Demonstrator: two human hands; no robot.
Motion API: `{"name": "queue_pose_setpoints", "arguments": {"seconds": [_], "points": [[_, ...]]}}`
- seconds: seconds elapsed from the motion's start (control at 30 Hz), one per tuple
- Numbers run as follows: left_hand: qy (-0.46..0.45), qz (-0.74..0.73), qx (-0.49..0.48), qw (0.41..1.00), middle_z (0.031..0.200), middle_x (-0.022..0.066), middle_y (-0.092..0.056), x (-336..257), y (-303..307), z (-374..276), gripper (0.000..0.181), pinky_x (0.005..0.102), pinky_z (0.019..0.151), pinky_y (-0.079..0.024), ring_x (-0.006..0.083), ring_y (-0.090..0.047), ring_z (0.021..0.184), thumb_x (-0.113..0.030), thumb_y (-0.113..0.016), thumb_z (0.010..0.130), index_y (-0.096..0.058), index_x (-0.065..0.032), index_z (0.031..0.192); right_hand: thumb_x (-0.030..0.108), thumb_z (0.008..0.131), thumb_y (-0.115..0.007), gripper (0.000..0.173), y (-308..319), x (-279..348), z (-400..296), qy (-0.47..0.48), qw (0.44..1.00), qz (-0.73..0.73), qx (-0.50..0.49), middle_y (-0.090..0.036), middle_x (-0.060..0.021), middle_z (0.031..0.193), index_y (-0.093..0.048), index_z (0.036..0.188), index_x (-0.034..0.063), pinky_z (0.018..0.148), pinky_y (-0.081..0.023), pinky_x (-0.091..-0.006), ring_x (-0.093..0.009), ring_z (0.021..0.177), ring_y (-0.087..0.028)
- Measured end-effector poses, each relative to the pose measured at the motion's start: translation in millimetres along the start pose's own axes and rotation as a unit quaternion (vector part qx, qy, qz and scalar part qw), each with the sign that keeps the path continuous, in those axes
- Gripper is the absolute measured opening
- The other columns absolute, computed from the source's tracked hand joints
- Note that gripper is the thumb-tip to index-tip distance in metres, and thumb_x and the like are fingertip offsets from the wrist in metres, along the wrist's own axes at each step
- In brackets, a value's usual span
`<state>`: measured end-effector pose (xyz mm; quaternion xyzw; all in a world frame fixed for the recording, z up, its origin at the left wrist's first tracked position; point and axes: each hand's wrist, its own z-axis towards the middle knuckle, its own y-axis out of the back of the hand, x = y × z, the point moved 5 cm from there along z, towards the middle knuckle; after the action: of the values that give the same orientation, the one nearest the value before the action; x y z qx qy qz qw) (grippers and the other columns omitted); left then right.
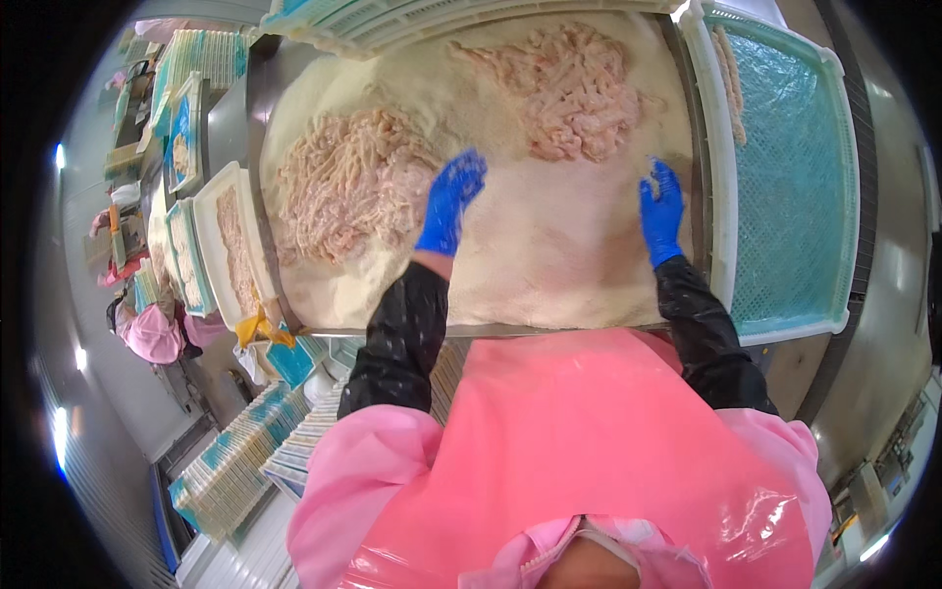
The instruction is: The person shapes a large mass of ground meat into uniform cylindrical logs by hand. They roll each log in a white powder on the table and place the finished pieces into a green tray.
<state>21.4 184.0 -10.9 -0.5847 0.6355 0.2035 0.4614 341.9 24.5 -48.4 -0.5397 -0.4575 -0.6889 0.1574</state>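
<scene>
My left hand (pixel 450 202), in a blue glove dusted with crumbs, is over the pale breading crumbs beside a heap of raw meat strips (pixel 353 188). Its fingers are curled and close together, and the palm side is hidden. Near the right edge of the steel-edged worktable, my right hand (pixel 662 210) wears a matching blue glove. Its thumb and fingers are apart with nothing between them. A second, pinker heap of raw meat (pixel 578 96) lies farther back between the hands. Loose crumbs (pixel 544 243) cover the tabletop around both heaps.
At right stands a white-rimmed tray (pixel 787 191) lined with teal mesh, two coated strips (pixel 728 85) along its left side. Stacked trays (pixel 471 26) border the back. A white tub (pixel 235 243) of meat adjoins the left edge. A person in pink (pixel 153 331) is farther left.
</scene>
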Motion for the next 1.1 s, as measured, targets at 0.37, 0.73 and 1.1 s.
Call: {"name": "queue_pose_setpoints", "arguments": {"seconds": [0.37,0.73,1.1], "points": [[0.224,0.027,-0.132,0.965,0.079,0.0088,-0.068,109,28,-63,0.038,0.0276,0.062,-0.047,0.0190,-0.064,0.067,-0.040,-0.054,0.086,-0.067,-0.0045,0.092,0.007,0.080,-0.058,0.026,-38,29,18,0.086,0.996,0.029,-0.005,-0.060,-0.0133,0.101,-0.062,0.106,0.0092,0.085,-0.045,-0.0327,-0.029,0.095,-0.058],[0.216,-0.007,-0.058,0.975,0.080,0.0103,-0.068,117,32,-56,0.039,0.0263,0.059,-0.047,0.0181,-0.063,0.065,-0.039,-0.052,0.087,-0.066,-0.0028,0.093,0.019,0.071,-0.070,0.030,-25,64,72,0.272,0.919,-0.279,0.061,-0.060,-0.0104,0.102,-0.065,0.100,0.0120,0.086,-0.040,-0.0417,-0.028,0.100,-0.053],[0.204,0.029,0.013,0.978,0.086,0.0093,-0.068,115,32,-58,0.030,0.0242,0.061,-0.047,0.0146,-0.064,0.070,-0.028,-0.048,0.089,-0.065,-0.0056,0.101,0.006,0.073,-0.065,0.015,-57,100,-87,0.284,0.940,-0.125,0.138,-0.057,-0.0111,0.084,-0.064,0.088,0.0070,0.071,-0.045,-0.0354,-0.027,0.078,-0.055]]}}
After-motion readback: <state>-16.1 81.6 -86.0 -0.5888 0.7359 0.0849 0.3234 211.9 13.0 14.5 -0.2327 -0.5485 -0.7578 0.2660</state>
